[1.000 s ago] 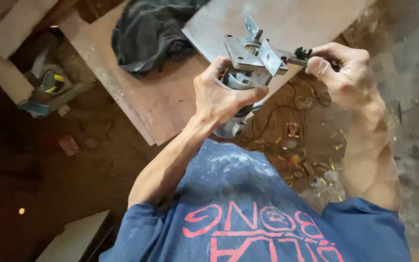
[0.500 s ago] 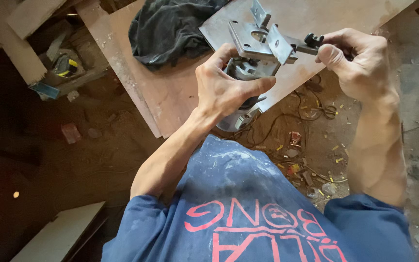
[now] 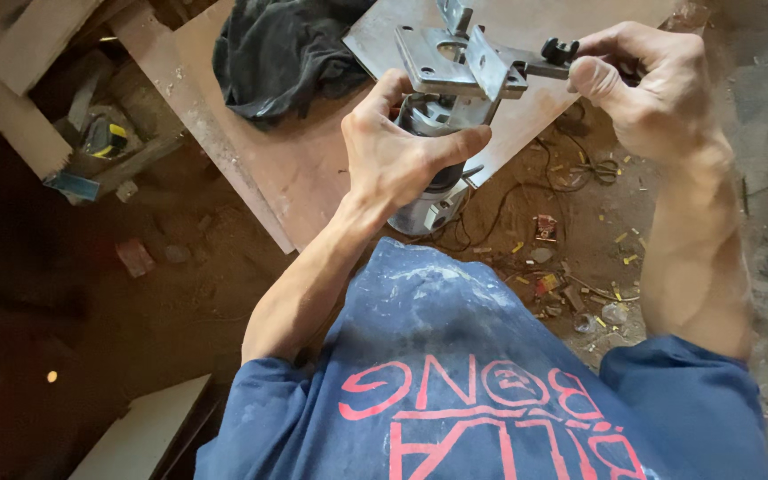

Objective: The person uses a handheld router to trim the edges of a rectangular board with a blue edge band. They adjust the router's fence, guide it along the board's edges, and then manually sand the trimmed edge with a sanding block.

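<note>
My left hand (image 3: pixel 402 151) is wrapped around the grey body of a small hand router (image 3: pixel 433 191), held upside down with its square metal base plate (image 3: pixel 451 58) on top. A metal guide arm with a black knob (image 3: pixel 559 51) sticks out to the right of the plate. My right hand (image 3: pixel 655 89) grips the far end of that arm, fingers closed around it just right of the knob. The tool is held in the air over the edge of a wooden board (image 3: pixel 313 169).
A dark crumpled cloth (image 3: pixel 282 53) lies on the board at upper left. A pale sheet (image 3: pixel 580 18) lies under the tool. Cables, screws and scraps litter the dirt floor (image 3: pixel 571 240) at right. Tools and timber offcuts (image 3: pixel 91 142) lie at left.
The view has shifted, so the tool and both hands sit higher in frame. My grips on the router body and the guide arm are unchanged.
</note>
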